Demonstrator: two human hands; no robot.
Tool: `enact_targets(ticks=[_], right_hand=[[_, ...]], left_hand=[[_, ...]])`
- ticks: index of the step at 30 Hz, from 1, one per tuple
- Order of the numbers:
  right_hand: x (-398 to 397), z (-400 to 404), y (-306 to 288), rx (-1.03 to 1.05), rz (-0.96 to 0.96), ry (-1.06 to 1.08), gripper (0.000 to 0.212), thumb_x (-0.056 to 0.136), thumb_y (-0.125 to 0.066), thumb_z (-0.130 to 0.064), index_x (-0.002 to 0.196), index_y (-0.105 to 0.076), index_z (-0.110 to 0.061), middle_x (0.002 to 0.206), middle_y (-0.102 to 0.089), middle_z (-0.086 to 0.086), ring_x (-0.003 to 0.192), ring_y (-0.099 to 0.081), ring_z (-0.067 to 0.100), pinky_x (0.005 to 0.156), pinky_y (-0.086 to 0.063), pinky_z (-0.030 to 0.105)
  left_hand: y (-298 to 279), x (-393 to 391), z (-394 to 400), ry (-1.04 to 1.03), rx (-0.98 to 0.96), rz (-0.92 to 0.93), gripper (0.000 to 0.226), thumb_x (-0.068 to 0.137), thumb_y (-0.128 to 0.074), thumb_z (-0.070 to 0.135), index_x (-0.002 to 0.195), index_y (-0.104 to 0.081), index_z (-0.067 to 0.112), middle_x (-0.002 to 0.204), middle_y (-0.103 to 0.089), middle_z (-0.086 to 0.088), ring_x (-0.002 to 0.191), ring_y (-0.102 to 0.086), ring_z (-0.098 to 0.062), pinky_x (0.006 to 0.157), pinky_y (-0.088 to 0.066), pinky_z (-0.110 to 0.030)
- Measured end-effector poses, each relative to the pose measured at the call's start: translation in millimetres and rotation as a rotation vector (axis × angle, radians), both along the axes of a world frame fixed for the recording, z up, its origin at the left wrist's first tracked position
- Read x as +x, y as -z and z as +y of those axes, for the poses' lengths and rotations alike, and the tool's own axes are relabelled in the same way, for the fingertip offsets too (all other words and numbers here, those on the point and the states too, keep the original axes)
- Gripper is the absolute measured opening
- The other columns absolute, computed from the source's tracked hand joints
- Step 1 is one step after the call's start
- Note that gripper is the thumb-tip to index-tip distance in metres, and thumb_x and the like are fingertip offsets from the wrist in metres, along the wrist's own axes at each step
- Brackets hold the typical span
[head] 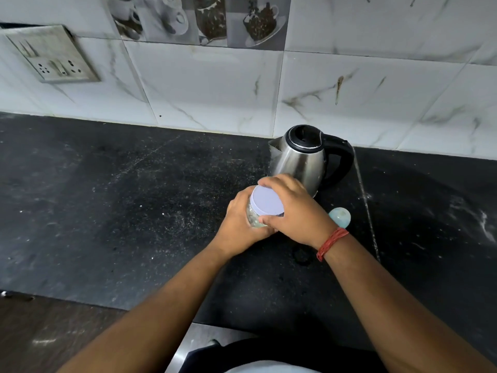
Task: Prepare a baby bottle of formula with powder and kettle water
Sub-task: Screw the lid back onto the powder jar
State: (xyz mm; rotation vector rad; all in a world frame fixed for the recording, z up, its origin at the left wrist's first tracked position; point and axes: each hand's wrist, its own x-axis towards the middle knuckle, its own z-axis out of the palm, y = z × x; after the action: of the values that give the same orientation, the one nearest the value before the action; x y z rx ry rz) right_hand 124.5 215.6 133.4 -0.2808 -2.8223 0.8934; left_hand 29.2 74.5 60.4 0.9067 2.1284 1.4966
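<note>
Centre frame, above the black speckled tabletop (107,211), the left hand (239,224) wraps a clear jar (252,219) – right hand (293,211) fingers curl around its pale lid (266,200). Steel kettle (304,157) stands behind, against marbled wall tiles (215,84); socket plate (51,55) upper left.

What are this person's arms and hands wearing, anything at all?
Both forearms are bare, with no sleeves in view. The left hand has no gloves, rings or watch visible. The right hand is also ungloved; just behind it, a red thread band of several strands wraps the wrist.
</note>
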Motion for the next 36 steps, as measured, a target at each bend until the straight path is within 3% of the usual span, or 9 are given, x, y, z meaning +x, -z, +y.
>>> enact_targets(ticks=[5, 10, 14, 18, 21, 25, 27, 32, 36], right_hand=[[6, 10, -8, -0.012, -0.072, -0.105, 0.077, 0.083, -0.079, -0.017, 0.15, -0.044, -0.031, 0.141, -0.037, -0.003, 0.134, -0.038, 0.015, 0.111, -0.031, 0.023], [11, 17, -15, -0.066, -0.103, -0.214, 0.074, 0.086, -0.075, -0.011, 0.147, -0.043, -0.037, 0.142, -0.028, -0.01, 0.135, -0.033, 0.007, 0.11, -0.035, 0.024], [15, 21, -16, -0.052, -0.138, -0.284, 0.074, 0.087, -0.075, -0.019, 0.148, -0.039, -0.037, 0.142, -0.025, -0.013, 0.131, -0.038, 0.012, 0.106, -0.042, 0.029], [16, 18, -20, 0.096, -0.135, -0.176, 0.074, 0.084, -0.07, -0.047, 0.147, -0.032, -0.042, 0.133, -0.03, -0.01, 0.109, -0.056, 0.022, 0.081, -0.05, 0.032], [13, 6, -20, 0.327, -0.213, 0.029, 0.095, 0.074, -0.04, -0.082, 0.148, -0.032, -0.022, 0.131, -0.037, 0.004, 0.103, -0.061, 0.029, 0.073, -0.039, 0.033], [15, 8, -31, 0.565, -0.338, 0.124, 0.099, 0.061, -0.011, -0.093, 0.113, -0.05, -0.018, 0.109, -0.065, 0.002, 0.075, -0.058, 0.025, 0.057, -0.035, 0.034], [16, 20, -37, 0.584, -0.345, 0.098, 0.088, 0.063, -0.015, -0.094, 0.102, -0.049, -0.023, 0.104, -0.067, 0.0, 0.073, -0.056, 0.022, 0.057, -0.034, 0.034], [15, 30, -50, 0.366, -0.227, -0.335, 0.077, 0.081, -0.065, -0.061, 0.146, -0.032, -0.037, 0.13, -0.042, -0.006, 0.109, -0.056, 0.017, 0.086, -0.05, 0.035], [10, 14, -40, 0.386, -0.171, -0.009, 0.069, 0.086, -0.047, -0.075, 0.129, -0.047, -0.02, 0.122, -0.054, 0.004, 0.101, -0.063, 0.03, 0.073, -0.044, 0.035]], left_hand=[[-13, -2, -2, 0.099, -0.009, -0.098, 0.094, 0.063, -0.093, 0.03, 0.144, -0.044, 0.029, 0.139, -0.054, 0.0, 0.132, -0.054, -0.02, 0.109, -0.049, -0.048], [-26, -7, -6, 0.232, -0.021, -0.181, 0.087, 0.072, -0.092, 0.007, 0.142, -0.046, 0.029, 0.133, -0.061, 0.0, 0.123, -0.061, -0.013, 0.099, -0.051, -0.024], [-32, -9, -8, 0.299, -0.031, -0.2, 0.085, 0.073, -0.091, 0.003, 0.144, -0.048, 0.023, 0.139, -0.058, -0.006, 0.13, -0.057, -0.023, 0.11, -0.048, -0.035], [-36, -4, -5, 0.27, -0.036, -0.207, 0.088, 0.072, -0.09, 0.004, 0.142, -0.047, 0.033, 0.13, -0.062, 0.001, 0.119, -0.062, -0.01, 0.098, -0.052, -0.028], [-40, 6, 1, 0.185, -0.045, -0.142, 0.096, 0.061, -0.089, 0.026, 0.145, -0.043, 0.027, 0.135, -0.057, -0.003, 0.126, -0.058, -0.017, 0.103, -0.051, -0.036], [-39, 10, 1, 0.168, -0.067, -0.092, 0.097, 0.061, -0.09, 0.028, 0.146, -0.042, 0.025, 0.141, -0.052, -0.005, 0.134, -0.05, -0.027, 0.111, -0.046, -0.051], [-38, 8, -2, 0.157, -0.054, -0.116, 0.097, 0.062, -0.091, 0.024, 0.146, -0.042, 0.024, 0.141, -0.052, -0.007, 0.132, -0.053, -0.026, 0.11, -0.048, -0.051], [-43, 0, -7, 0.278, -0.061, -0.181, 0.093, 0.07, -0.092, 0.012, 0.146, -0.041, 0.032, 0.134, -0.058, 0.001, 0.124, -0.059, -0.01, 0.1, -0.052, -0.03], [-51, 4, -2, 0.232, -0.052, -0.132, 0.094, 0.067, -0.092, 0.02, 0.145, -0.042, 0.033, 0.137, -0.054, 0.0, 0.128, -0.057, -0.019, 0.102, -0.054, -0.037]])
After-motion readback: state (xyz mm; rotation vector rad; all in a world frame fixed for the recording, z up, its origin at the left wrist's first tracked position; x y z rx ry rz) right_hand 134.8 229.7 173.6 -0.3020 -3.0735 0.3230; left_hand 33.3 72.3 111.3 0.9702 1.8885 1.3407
